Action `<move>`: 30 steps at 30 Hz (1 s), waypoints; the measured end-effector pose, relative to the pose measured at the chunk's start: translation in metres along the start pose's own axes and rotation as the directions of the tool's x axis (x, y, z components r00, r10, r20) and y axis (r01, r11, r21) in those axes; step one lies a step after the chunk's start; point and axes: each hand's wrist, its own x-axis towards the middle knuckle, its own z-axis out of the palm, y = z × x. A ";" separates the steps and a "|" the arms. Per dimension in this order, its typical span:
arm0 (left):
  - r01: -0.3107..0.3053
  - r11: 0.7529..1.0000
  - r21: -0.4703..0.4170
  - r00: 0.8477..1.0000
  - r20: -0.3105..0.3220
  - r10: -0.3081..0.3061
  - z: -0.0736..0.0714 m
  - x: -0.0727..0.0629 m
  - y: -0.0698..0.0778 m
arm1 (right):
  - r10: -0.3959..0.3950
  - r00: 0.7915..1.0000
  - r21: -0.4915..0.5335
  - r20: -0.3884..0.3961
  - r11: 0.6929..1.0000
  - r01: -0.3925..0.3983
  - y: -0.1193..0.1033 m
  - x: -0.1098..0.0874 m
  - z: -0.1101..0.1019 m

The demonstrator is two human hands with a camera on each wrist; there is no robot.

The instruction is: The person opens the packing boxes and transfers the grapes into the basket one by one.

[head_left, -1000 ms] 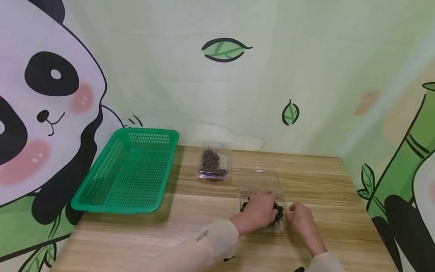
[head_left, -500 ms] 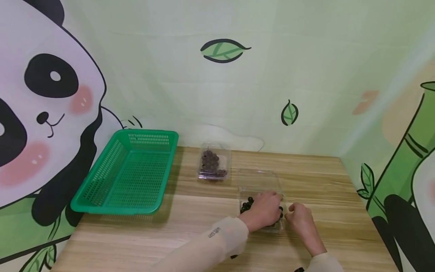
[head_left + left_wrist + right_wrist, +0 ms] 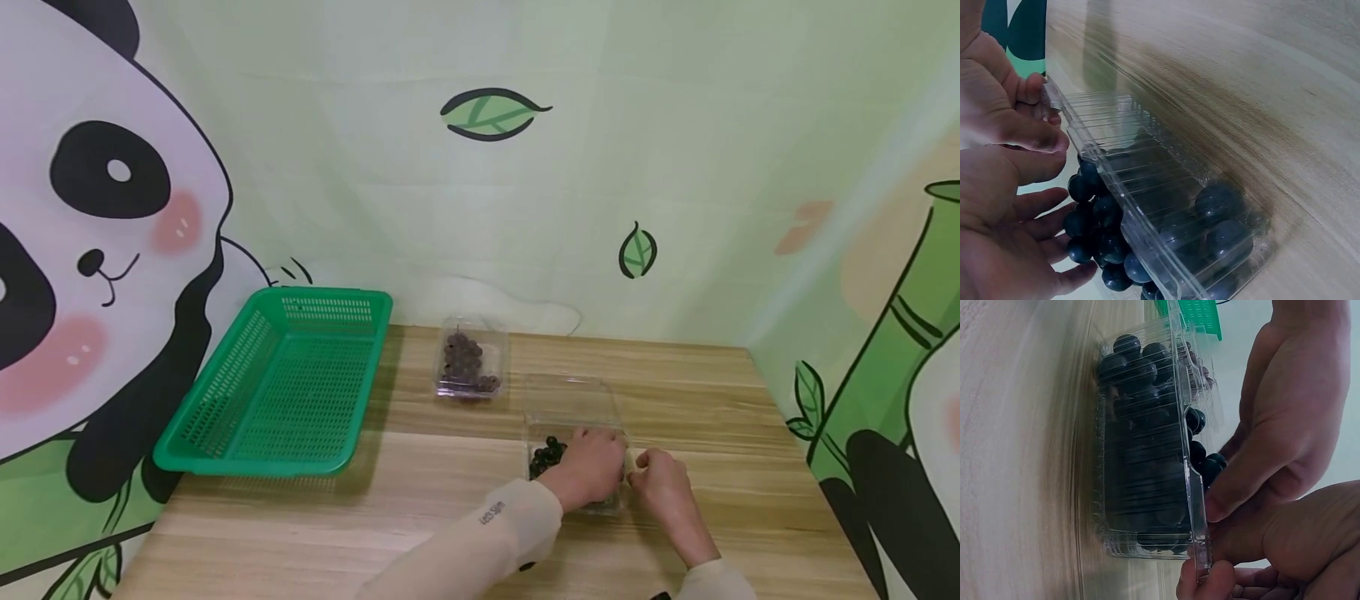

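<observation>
Box (image 3: 1122, 140) of black grapes (image 3: 547, 454) is sitting on the worktop (image 3: 285, 533), clear plastic, lid (image 3: 572, 398) standing open along its rear edge. Grapes are lying inside the box and bulging above its rim, per both wrist views; from head view the visible bunch is at the box's left end, rest being covered by a hand. Left hand (image 3: 592, 467) is reaching over the box from its front-left, fingers spread a little, tips touching the grapes; can't tell whether any single grape is being held. Right hand (image 3: 663, 482) is pinching the box's rim at the right side, thumb against fingertips, right wrist view showing it best. Sleeves on both arms are pale; left sleeve (image 3: 480, 542) is carrying small dark lettering and lying front-left of the box. Second box (image 3: 497, 358) is standing behind-left of the box, near it, holding reddish grapes (image 3: 462, 354). Green basket (image 3: 300, 392) is sitting well left of the box. Backdrop (image 3: 375, 167) with a printed panda (image 3: 112, 242) is hanging behind the box.
</observation>
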 end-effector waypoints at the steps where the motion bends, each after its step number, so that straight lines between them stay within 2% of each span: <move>1: 0.007 1.000 0.007 1.000 0.009 -0.007 0.000 0.000 0.001 | 0.002 1.000 0.001 0.001 1.000 -0.002 0.000 0.000 0.000; 10: 0.047 0.993 0.104 0.993 0.099 -0.057 0.003 0.004 0.011 | 0.001 0.999 -0.015 0.033 1.000 0.000 -0.004 0.000 -0.004; 16: 0.053 0.989 0.136 0.992 0.103 -0.067 0.005 0.004 0.009 | -0.004 1.000 -0.012 0.020 1.000 0.004 -0.003 0.000 -0.002; 24: 0.075 0.992 0.097 0.987 0.132 -0.088 0.003 0.004 0.003 | 0.019 0.999 -0.005 0.036 1.000 -0.019 -0.004 0.000 0.000; 30: 0.067 0.996 0.063 0.988 0.135 -0.075 0.013 0.010 0.001 | 0.018 1.000 -0.012 0.025 1.000 -0.017 -0.003 0.000 0.001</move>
